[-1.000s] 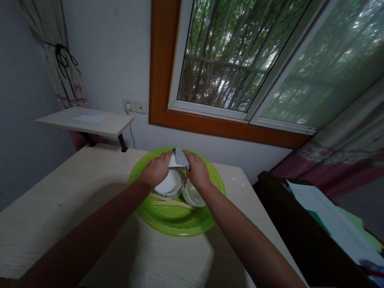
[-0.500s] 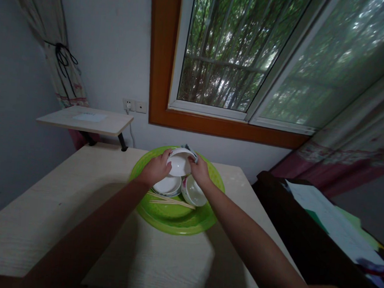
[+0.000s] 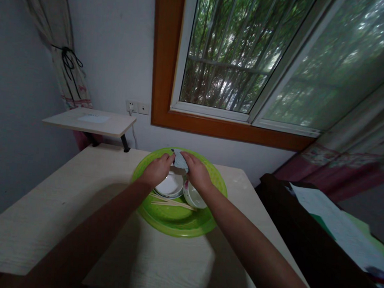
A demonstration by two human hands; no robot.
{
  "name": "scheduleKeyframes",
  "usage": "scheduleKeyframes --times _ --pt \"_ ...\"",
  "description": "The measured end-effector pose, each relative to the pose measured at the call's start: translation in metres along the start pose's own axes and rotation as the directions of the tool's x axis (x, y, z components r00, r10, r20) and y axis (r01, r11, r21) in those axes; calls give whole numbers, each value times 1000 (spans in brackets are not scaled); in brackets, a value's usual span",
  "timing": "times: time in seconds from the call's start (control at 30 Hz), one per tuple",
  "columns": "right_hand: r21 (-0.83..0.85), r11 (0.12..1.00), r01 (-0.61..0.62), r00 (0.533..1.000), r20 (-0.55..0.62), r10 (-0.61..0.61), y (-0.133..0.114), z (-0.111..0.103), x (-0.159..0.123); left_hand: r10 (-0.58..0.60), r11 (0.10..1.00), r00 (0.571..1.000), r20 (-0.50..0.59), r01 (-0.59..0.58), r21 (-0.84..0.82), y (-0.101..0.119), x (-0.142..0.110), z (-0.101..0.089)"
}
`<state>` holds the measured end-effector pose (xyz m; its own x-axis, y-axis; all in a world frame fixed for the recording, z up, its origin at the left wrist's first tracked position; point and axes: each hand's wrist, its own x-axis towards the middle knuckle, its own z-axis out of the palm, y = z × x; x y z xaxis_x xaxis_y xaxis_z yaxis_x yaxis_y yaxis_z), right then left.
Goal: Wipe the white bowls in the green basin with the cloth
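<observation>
My left hand (image 3: 158,170) is closed on the edge of a white bowl, which is mostly hidden behind my fingers and a cloth. With my right hand (image 3: 198,173) I press a grey-blue cloth (image 3: 180,160) against the bowl. Both hands are over a large green basin (image 3: 179,231). Below them in the basin lie a white dish (image 3: 168,185), seemingly stacked on another, and a flowered white bowl (image 3: 195,197) tipped on its side. Several wooden chopsticks (image 3: 171,202) rest in front of the dishes.
The basin stands on a pale wooden table (image 3: 167,265). A small raised shelf (image 3: 114,127) with a paper (image 3: 94,118) on it is at the back left. To the right is a dark piece of furniture (image 3: 282,216) with papers (image 3: 334,220) on top. A window (image 3: 234,55) is behind.
The bowl has turned, so its white inside no longer faces me. The cloth has come round between my hands, and my right hand has shifted over it. The view has moved slightly.
</observation>
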<state>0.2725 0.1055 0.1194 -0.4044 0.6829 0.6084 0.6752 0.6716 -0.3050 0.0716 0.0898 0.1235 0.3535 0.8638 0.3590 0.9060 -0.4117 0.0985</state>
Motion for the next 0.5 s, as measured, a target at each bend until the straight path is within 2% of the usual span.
scheduleKeyframes --times 0.13,0.23,0.33,0.43,0.5 --pt "34 999 5 998 -66 -3 -1 -1 0 12 1000 998 -64 -12 -6 2 -1 -3" --pt "109 990 -91 986 -130 105 3 1 0 -27 996 994 -110 17 -88 2 0 -4" --pt "204 958 -203 953 -183 241 10 6 1 -97 978 984 -152 66 -198 2 2 -1" --pt "291 908 -300 909 -200 365 19 12 1 -148 953 983 -106 113 -281 0 4 3" --pt "326 885 -332 895 -188 404 24 15 1 -146 942 988 -48 124 -312 -1 4 5"
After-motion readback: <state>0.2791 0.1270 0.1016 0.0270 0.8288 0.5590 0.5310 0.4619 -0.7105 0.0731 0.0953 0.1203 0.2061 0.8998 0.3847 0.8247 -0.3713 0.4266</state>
